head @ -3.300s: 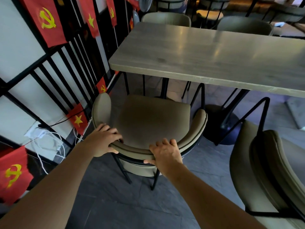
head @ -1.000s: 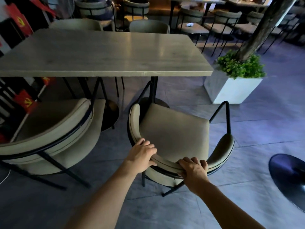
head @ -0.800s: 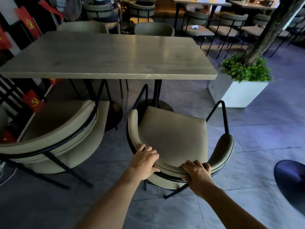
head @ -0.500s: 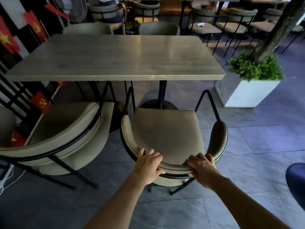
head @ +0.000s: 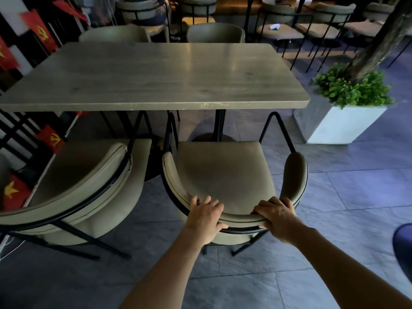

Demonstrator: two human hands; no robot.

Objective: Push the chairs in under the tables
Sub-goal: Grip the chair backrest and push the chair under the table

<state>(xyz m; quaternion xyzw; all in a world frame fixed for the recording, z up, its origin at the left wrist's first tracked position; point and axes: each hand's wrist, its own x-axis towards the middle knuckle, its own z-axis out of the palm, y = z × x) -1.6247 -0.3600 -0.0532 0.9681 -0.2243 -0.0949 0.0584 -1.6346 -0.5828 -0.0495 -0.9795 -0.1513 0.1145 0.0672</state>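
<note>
Left hand [head: 205,216] and right hand [head: 276,216] are both gripping the curved backrest of the right chair [head: 223,175], fingers wrapping its top edge, seat front sitting just at the table [head: 153,74] edge beside the left chair [head: 84,186].

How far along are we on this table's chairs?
Done: nothing fully. The left chair stands angled, its seat mostly clear of the table. In hand: left hand and right hand grip the right chair backrest; its seat sits short of the edge. Left: push both under.
</note>
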